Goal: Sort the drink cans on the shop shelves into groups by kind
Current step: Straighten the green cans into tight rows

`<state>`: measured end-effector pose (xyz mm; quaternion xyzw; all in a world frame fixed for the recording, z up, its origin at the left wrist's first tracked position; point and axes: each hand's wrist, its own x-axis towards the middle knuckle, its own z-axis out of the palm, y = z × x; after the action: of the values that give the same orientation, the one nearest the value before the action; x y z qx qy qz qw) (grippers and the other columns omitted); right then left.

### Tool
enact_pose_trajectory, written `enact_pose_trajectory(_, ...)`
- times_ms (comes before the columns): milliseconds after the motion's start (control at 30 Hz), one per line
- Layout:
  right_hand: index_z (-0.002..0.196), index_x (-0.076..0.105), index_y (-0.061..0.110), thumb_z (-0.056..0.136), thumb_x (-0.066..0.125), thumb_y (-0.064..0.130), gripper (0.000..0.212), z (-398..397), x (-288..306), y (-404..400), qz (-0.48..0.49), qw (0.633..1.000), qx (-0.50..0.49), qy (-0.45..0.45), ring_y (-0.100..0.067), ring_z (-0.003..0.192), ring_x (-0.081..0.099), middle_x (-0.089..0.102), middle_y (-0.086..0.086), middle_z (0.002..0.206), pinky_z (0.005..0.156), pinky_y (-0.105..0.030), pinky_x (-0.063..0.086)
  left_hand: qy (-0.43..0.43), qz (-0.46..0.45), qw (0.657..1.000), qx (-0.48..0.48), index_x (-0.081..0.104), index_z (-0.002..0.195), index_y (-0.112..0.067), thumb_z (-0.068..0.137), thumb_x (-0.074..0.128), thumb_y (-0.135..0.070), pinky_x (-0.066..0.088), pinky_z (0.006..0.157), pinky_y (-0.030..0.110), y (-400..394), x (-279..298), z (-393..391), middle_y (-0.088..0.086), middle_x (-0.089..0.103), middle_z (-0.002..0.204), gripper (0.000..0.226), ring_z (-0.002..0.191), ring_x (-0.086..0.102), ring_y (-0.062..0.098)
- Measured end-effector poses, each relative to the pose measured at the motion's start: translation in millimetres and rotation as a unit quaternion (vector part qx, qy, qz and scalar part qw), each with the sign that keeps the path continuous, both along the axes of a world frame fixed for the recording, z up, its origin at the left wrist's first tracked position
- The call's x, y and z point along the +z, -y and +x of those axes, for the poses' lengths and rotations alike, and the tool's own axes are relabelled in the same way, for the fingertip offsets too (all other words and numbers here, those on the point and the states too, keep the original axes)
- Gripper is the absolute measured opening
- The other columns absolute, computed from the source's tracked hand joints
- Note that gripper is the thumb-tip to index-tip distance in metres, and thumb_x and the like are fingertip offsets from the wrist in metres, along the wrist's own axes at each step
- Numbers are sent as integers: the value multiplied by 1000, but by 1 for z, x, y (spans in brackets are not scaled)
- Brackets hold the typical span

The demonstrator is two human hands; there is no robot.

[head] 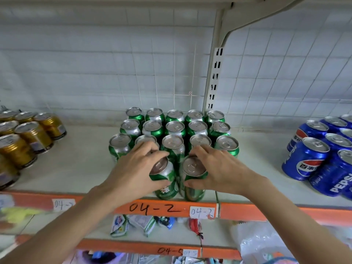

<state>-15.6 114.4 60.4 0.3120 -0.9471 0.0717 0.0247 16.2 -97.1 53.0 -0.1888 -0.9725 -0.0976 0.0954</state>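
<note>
Two green aluminium drink cans, one (165, 181) gripped by the left hand (137, 168) and one (194, 180) by the right hand (221, 168), are held at the shelf's orange front edge (247, 210), where a slip could topple them off.

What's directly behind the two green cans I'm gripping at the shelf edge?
Behind the two held green cans stand rows of upright green cans, then the tiled wall. The left hand and right hand partly cover the nearest row.
</note>
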Motion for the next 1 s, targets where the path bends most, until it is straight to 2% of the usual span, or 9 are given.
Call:
enact_pose_trajectory(133,128,36,17,75,60,62,74,-4,-2,28,-9,999,39,16,-27,96,56,49,-3,116,78,-33,44,13,-20,997,67,41,137,-38,73,65,-61,46,82,22,33,8,5,-17,40,126,72,114,40,2)
enact_pose_trajectory(233,129,37,14,77,57,62,74,-6,0,49,15,998,58,-5,-30,95,57,39,-2,126,75,-34,45,14,-46,994,100,41,136,-39,72,65,-60,43,82,21,55,12,7,-19,42,126,71,116,35,1)
enact_pose_trajectory(300,127,40,13,77,55,63,72,-8,2,59,24,998,60,-11,-31,91,58,34,-2,124,76,-37,48,11,-54,992,111,43,136,-38,72,69,-55,45,82,24,68,12,7,-17,46,125,71,113,36,3)
enact_pose_trajectory(400,125,42,14,75,55,66,73,-12,1,67,17,998,65,-6,-29,89,57,34,-1,119,77,-41,50,17,-40,991,126,47,134,-35,70,74,-51,45,86,28,85,10,7,-15,49,122,72,113,39,6)
enact_pose_trajectory(633,127,41,11,77,61,59,72,-13,-10,97,-45,996,69,19,-29,87,56,35,-1,122,74,-37,47,18,29,993,111,53,128,-32,66,77,-48,44,90,34,101,1,2,-18,46,113,68,109,42,6)
enact_pose_trajectory(800,126,42,12,77,61,58,70,-16,-12,100,-57,996,61,27,-25,86,54,36,0,119,74,-34,45,10,74,994,73,55,125,-29,66,79,-45,44,88,27,104,-5,-1,-21,41,107,66,104,41,2)
enact_pose_trajectory(900,128,40,12,78,61,58,71,-15,-11,101,-51,997,55,28,-24,86,53,35,0,120,76,-34,46,26,60,997,36,51,127,-35,69,76,-45,38,81,13,104,-5,-2,-22,40,113,64,106,38,-1)
enact_pose_trajectory(1000,128,38,13,78,61,56,70,-13,-10,103,-41,998,48,30,-24,85,52,34,0,120,76,-36,47,34,29,999,5,45,131,-36,74,72,-44,37,77,10,102,-3,-5,-24,37,119,63,109,34,-5)
